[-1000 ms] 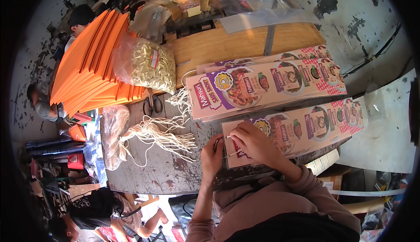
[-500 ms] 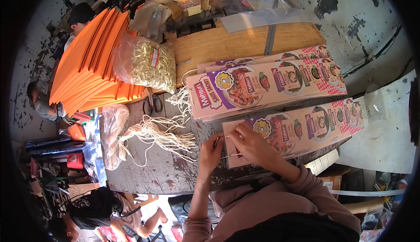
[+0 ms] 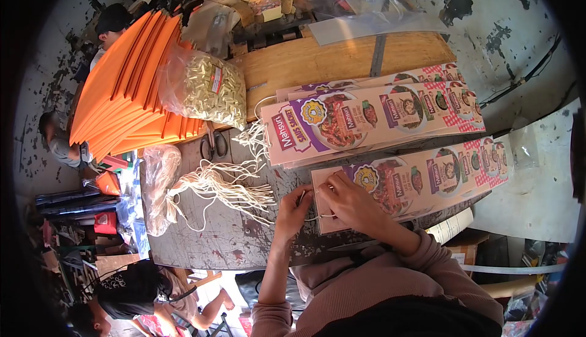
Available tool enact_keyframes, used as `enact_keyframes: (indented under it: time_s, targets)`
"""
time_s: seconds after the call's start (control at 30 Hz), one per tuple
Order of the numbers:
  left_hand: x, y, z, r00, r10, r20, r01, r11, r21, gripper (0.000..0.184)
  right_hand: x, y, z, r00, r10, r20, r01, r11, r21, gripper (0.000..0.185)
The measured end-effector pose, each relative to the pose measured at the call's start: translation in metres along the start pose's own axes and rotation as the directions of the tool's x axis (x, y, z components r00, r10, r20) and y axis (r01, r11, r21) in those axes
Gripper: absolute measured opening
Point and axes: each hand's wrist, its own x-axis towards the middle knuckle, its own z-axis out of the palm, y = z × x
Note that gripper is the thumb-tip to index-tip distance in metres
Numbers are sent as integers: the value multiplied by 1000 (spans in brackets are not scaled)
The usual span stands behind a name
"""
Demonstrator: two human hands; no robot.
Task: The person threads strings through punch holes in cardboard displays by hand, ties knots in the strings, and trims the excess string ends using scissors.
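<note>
A printed cardboard hang card (image 3: 397, 184) lies on the dark worktable, its left end under my hands. My right hand (image 3: 351, 200) rests over that end with its fingers pinched together; a bit of white cord shows by the fingertips. Just left of the card's edge, my left hand (image 3: 292, 215) is closed, thumb and fingers together on the cord. A short length of white cord (image 3: 321, 216) runs between the card's lower left corner and my left hand. To the left lies a bundle of cut white cords (image 3: 226, 187).
More printed cards (image 3: 372, 117) are stacked behind, with cords at their left end. A bag of small gold-coloured pieces (image 3: 213, 90) leans near orange folded sheets (image 3: 128, 87). Black-handled scissors (image 3: 213, 145) and a plastic bag (image 3: 160, 184) lie left. Other people are at the left side.
Both hands stay at the card's left end, almost unmoved. The fingers of my right hand have shifted very slightly.
</note>
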Motion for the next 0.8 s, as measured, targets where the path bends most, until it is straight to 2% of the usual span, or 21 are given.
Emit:
enact_keyframes:
  time_s: [0.17,0.23,0.37,0.43,0.67,0.73,0.77,0.8]
  targets:
    - [0,0,0,1000,-11,17,12,999,-47,17,2,1,2,1000,-3,-15,3,1000,-20,23]
    - [-2,1,-1,986,-141,88,160,950,-268,17,4,0,2,1000,21,-22,-21,1000,-11,17]
    - [-6,9,2,984,-138,112,169,925,-339,15,7,0,1,999,13,-49,-14,999,-35,18]
    - [-8,11,2,977,-145,156,199,880,-431,15,8,-2,-2,998,5,-65,-10,997,-81,18]
    - [-13,23,11,980,-167,106,196,886,-421,12,7,-4,-16,996,-19,-86,14,999,-51,20]
    - [-13,26,15,977,-191,94,211,811,-546,10,4,0,-21,991,16,-132,-13,999,29,22]
    - [-13,29,18,977,-189,93,210,812,-544,10,3,2,-26,991,16,-135,-12,999,30,22]
    - [-13,34,22,973,-229,9,184,757,-627,10,2,5,-32,982,107,-154,-82,983,162,20]
